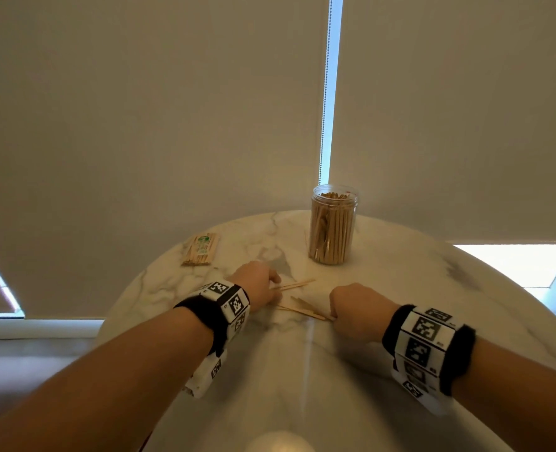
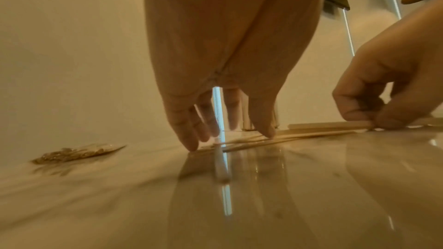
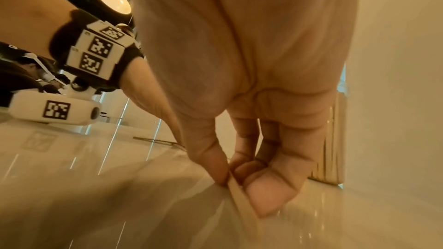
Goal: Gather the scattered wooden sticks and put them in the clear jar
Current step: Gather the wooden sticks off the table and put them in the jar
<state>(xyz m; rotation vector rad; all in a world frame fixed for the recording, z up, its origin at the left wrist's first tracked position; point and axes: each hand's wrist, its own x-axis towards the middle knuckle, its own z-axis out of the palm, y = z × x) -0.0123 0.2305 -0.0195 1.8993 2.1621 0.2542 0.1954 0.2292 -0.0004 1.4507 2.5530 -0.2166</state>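
Note:
The clear jar (image 1: 333,225), open-topped and packed with upright sticks, stands at the back of the round marble table (image 1: 417,288). A few loose wooden sticks (image 1: 298,308) lie fanned out between my hands. My left hand (image 1: 271,282) reaches down with straight, spread fingers (image 2: 191,145), their tips on the table and on the sticks' left ends (image 2: 242,144). My right hand (image 1: 333,316) pinches the right ends of the sticks (image 3: 236,186) between thumb and forefinger, low on the table. In the right wrist view the jar (image 3: 333,149) stands just behind that hand.
A sealed packet of sticks (image 1: 201,249) lies at the table's back left, left of my left hand. Closed roller blinds hang right behind the table. The table's round edge curves close behind the jar.

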